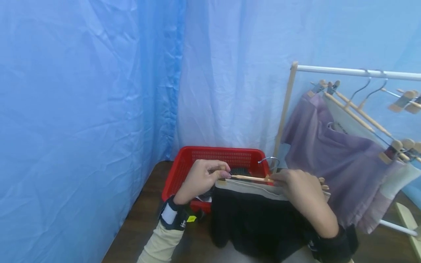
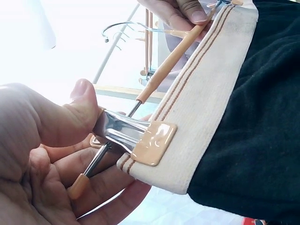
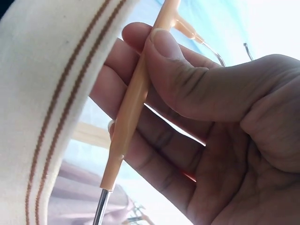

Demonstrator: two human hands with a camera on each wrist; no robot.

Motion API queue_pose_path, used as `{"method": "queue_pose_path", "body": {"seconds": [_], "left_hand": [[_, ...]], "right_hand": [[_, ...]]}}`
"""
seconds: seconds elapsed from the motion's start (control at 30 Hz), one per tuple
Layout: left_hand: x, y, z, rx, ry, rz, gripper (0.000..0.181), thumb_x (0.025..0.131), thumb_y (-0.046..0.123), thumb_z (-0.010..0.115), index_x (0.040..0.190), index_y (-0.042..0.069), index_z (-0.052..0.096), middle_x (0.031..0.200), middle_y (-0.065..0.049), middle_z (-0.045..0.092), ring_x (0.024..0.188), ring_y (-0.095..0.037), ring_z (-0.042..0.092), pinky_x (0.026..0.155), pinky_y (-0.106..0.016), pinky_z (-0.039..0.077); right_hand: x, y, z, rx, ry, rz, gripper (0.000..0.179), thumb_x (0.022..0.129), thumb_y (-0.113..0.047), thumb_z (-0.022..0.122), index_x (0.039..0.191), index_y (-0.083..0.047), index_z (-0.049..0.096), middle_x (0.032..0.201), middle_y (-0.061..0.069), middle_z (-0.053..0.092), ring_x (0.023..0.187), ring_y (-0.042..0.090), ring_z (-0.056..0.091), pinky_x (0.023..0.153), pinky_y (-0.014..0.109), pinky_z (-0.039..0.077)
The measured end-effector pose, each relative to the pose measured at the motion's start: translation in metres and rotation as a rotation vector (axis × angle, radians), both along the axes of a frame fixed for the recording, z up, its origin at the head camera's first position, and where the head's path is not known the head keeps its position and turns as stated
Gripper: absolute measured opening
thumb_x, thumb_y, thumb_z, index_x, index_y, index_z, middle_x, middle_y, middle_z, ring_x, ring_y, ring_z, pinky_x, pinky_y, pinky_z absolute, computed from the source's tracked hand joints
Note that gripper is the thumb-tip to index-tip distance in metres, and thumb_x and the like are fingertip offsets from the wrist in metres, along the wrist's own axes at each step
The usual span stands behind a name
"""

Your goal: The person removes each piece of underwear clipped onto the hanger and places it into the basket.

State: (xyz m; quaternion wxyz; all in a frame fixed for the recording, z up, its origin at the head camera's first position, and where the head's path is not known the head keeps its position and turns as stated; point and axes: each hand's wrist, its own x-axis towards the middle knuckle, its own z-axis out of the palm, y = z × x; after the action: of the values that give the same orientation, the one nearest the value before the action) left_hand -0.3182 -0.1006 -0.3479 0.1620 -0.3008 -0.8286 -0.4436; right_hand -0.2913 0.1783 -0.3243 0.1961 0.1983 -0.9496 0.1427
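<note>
A black garment (image 1: 256, 223) with a cream waistband (image 2: 201, 108) hangs from a clip hanger (image 1: 248, 178) with a peach-coated bar and a metal hook. My left hand (image 1: 202, 179) pinches the clip (image 2: 154, 143) at one end, thumb on one side and fingers behind; its peach pad lies over the waistband. With thumb and fingers, my right hand (image 1: 302, 195) grips the hanger's bar (image 3: 133, 103) near the base of the hook. In the left wrist view another clip at the far end also sits on the waistband, partly cut off by the frame.
Behind the hands a red basket (image 1: 187, 149) holds dark cloth, standing on a dark wooden table (image 1: 131, 233). To the right, a rack (image 1: 332, 69) carries clip hangers with a mauve garment (image 1: 315, 131). Blue curtains (image 1: 82, 109) surround the table.
</note>
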Motion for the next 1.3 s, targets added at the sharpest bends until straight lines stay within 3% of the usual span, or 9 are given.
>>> {"method": "queue_pose_path", "body": {"seconds": [0.4, 0.87, 1.03, 1.2, 1.3], "left_hand": [[-0.001, -0.001, 0.002, -0.027, 0.031, 0.061, 0.009, 0.09, 0.014, 0.078, 0.099, 0.013, 0.079, 0.092, 0.005, 0.079, 0.082, -0.002, 0.07, 0.069, -0.029, 0.059], [0.0, 0.001, -0.003, -0.002, 0.038, 0.103, 0.009, 0.092, 0.011, 0.076, 0.099, 0.013, 0.08, 0.093, 0.004, 0.08, 0.08, -0.002, 0.071, 0.068, -0.027, 0.059], [0.001, 0.001, -0.004, -0.003, 0.048, 0.125, 0.008, 0.093, 0.012, 0.074, 0.099, 0.013, 0.08, 0.094, 0.004, 0.08, 0.075, -0.003, 0.07, 0.058, -0.025, 0.055], [0.001, 0.001, -0.003, -0.006, 0.057, 0.129, 0.007, 0.094, 0.013, 0.074, 0.097, 0.013, 0.08, 0.091, 0.001, 0.08, 0.06, -0.009, 0.063, 0.049, -0.02, 0.044], [0.001, 0.002, -0.002, -0.012, 0.055, 0.13, 0.006, 0.094, 0.013, 0.073, 0.096, 0.013, 0.079, 0.09, 0.001, 0.08, 0.06, -0.007, 0.062, 0.046, -0.02, 0.039]], "right_hand": [[-0.005, -0.006, -0.009, -0.005, 0.071, 0.011, 0.018, 0.081, -0.005, 0.083, 0.097, -0.013, 0.083, 0.064, -0.001, 0.066, 0.053, 0.011, 0.046, 0.049, 0.027, 0.038], [-0.003, -0.009, -0.011, 0.023, 0.076, -0.012, 0.02, 0.082, -0.001, 0.08, 0.097, -0.014, 0.083, 0.064, -0.001, 0.066, 0.052, 0.012, 0.045, 0.048, 0.027, 0.037], [-0.003, -0.01, -0.01, 0.036, 0.08, -0.017, 0.023, 0.081, 0.002, 0.078, 0.095, -0.015, 0.083, 0.063, -0.002, 0.064, 0.052, 0.012, 0.045, 0.047, 0.027, 0.038], [-0.002, -0.012, -0.01, 0.031, 0.068, -0.026, 0.023, 0.083, 0.003, 0.076, 0.097, -0.013, 0.083, 0.063, 0.0, 0.065, 0.052, 0.012, 0.045, 0.048, 0.027, 0.039], [-0.001, -0.012, -0.01, 0.026, 0.058, -0.033, 0.025, 0.082, 0.006, 0.075, 0.098, -0.012, 0.083, 0.063, 0.001, 0.065, 0.051, 0.012, 0.044, 0.047, 0.027, 0.039]]}}
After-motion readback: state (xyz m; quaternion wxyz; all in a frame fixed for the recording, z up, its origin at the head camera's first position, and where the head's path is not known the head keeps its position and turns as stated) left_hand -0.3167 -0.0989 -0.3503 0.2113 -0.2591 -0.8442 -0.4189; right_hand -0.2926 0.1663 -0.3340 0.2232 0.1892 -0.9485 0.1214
